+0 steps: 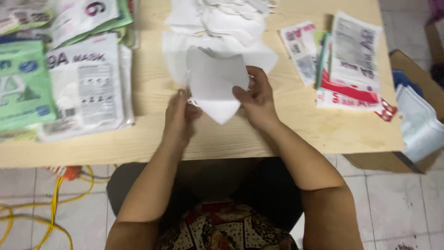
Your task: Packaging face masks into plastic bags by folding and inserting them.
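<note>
person: seated at the near edge of the table, dark lap and patterned cloth at the bottom, both forearms reaching up over the edge
floor: pale tiles, yellow cable looping at lower left
left hand: fingers curled, pinching the lower left side of the white mask; exact fingertip grip is blurred
right hand: clasping the mask's right side, thumb on the front face
white mask: folded, flat, point down, held just above the table near the middle of its near edge, between both hands
mask pile: loose white masks spread behind the held one, running to the far edge, centre
left packets: white printed packets stacked flat near the left edge, well apart from the hands
green packets: at the left edge, just beside the white ones
right packets: white and red printed packets stacked toward the right edge, one overhanging the near right corner
cardboard box: on the floor off the right edge, pale blue-white stuff inside
</note>
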